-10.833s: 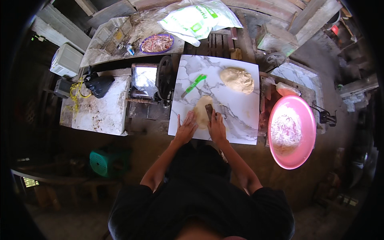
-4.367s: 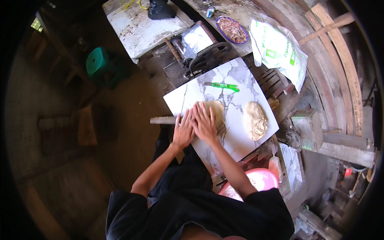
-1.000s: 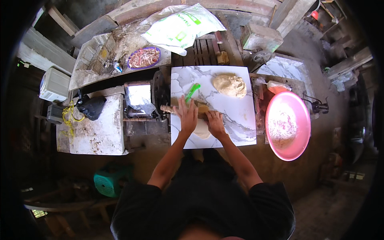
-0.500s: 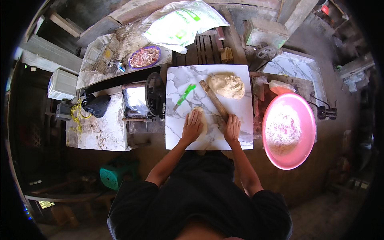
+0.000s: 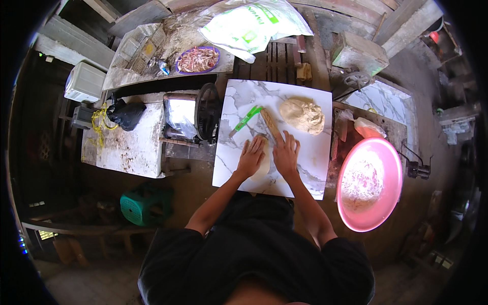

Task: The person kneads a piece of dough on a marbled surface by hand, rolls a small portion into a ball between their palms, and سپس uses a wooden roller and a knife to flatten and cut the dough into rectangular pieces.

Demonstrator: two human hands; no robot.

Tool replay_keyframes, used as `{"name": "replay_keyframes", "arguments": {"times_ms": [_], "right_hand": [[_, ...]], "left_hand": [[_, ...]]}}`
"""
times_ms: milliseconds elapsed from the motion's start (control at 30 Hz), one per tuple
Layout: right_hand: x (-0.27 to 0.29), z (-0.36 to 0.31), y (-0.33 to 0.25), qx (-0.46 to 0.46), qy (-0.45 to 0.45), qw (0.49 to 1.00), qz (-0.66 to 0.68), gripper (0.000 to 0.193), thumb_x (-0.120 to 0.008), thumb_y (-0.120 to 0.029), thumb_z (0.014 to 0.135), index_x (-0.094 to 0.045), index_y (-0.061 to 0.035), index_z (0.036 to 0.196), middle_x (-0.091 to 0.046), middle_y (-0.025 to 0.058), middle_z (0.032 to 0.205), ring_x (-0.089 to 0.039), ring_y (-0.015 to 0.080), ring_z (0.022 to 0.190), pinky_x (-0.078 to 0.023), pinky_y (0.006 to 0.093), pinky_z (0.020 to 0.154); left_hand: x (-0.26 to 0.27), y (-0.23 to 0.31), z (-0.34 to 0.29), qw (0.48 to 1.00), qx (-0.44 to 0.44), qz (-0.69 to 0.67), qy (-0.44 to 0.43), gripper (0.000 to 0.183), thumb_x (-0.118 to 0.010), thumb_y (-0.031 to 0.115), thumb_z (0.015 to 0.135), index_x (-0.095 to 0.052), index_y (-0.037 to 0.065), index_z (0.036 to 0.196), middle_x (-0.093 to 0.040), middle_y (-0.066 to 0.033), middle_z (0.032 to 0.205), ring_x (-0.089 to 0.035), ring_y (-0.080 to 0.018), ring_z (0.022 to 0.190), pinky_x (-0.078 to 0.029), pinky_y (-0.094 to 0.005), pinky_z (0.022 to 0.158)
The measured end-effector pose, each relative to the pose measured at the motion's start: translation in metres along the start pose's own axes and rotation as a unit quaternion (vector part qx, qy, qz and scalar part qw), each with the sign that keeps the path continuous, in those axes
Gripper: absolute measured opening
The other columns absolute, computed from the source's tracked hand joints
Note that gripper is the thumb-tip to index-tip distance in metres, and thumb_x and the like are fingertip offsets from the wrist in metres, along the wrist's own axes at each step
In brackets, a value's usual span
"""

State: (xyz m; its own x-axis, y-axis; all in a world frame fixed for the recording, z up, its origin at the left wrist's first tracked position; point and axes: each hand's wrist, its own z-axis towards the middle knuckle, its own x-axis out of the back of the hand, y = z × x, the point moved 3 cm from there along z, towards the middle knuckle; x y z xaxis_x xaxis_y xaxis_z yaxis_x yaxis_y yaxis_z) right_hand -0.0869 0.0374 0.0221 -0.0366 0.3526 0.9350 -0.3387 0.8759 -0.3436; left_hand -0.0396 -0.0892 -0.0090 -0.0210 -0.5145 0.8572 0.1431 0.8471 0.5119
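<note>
On a white, grey-veined marble-look board (image 5: pixel 311 175), my left hand (image 5: pixel 251 156) lies palm down on a flattened piece of pale dough (image 5: pixel 262 168), its fingers stretched out. My right hand (image 5: pixel 286 155) rests just to the right with fingers spread, over the near end of a flat wooden stick (image 5: pixel 271 125); the palm hides that end. A green-handled cutter knife (image 5: pixel 247 121) lies slantwise beyond my left hand. At the board's far right sits a big lump of dough (image 5: pixel 302 116).
Right of the board stands a pink basin (image 5: pixel 396 188) with white flour inside. A hand-cranked roller machine (image 5: pixel 185 116) stands to the left, near a black plastic bag (image 5: pixel 126 115). Beyond are a purple-rimmed basket (image 5: pixel 198 60) and a white sack (image 5: pixel 259 28). A green stool (image 5: pixel 133 209) is lower left.
My right hand has shifted left, nearer my left hand, and its fingers have spread. The wooden stick has moved left with it, closer to the cutter knife. The whole view has turned slightly.
</note>
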Motion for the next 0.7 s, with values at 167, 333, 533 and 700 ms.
{"name": "replay_keyframes", "arguments": {"times_ms": [167,333,533,700], "right_hand": [[-0.019,0.041,-0.005,0.082,-0.022,0.996,0.009,0.051,-0.055,-0.011,0.072,-0.037,-0.0080,0.120,-0.033,0.0122,0.123,-0.031,0.0284,0.114,-0.020,0.0445,0.095],[-0.017,0.062,0.004,0.044,-0.060,0.997,-0.023,0.060,-0.048,0.004,0.068,-0.032,-0.0105,0.124,-0.034,0.0140,0.122,-0.036,0.0312,0.110,-0.035,0.0420,0.086],[-0.006,0.042,0.050,0.019,-0.053,0.998,-0.021,0.065,-0.049,0.009,0.064,-0.032,-0.0099,0.123,-0.037,0.0136,0.119,-0.039,0.0314,0.104,-0.035,0.0403,0.086],[-0.005,0.047,0.045,0.047,-0.060,0.986,-0.146,0.058,-0.049,-0.002,0.070,-0.032,-0.0123,0.125,-0.032,0.0105,0.127,-0.031,0.0270,0.117,-0.029,0.0398,0.091]], "left_hand": [[0.003,-0.001,0.004,0.997,-0.034,-0.062,-0.019,0.043,-0.042,0.018,0.083,-0.035,0.004,0.123,-0.030,-0.0131,0.130,-0.024,-0.0248,0.123,-0.014,-0.0426,0.100],[0.012,-0.003,-0.001,0.995,-0.013,-0.099,0.025,0.036,-0.045,0.014,0.082,-0.043,0.006,0.117,-0.035,-0.0141,0.127,-0.025,-0.0278,0.122,-0.016,-0.0434,0.100],[0.012,-0.008,0.000,0.986,0.024,-0.151,0.061,0.028,-0.046,0.012,0.081,-0.050,0.007,0.108,-0.037,-0.0152,0.125,-0.030,-0.0303,0.119,-0.022,-0.0437,0.096],[0.011,-0.011,0.005,0.990,0.017,-0.131,0.056,0.027,-0.046,0.012,0.081,-0.051,0.007,0.107,-0.040,-0.0147,0.122,-0.032,-0.0305,0.117,-0.024,-0.0413,0.096]]}}
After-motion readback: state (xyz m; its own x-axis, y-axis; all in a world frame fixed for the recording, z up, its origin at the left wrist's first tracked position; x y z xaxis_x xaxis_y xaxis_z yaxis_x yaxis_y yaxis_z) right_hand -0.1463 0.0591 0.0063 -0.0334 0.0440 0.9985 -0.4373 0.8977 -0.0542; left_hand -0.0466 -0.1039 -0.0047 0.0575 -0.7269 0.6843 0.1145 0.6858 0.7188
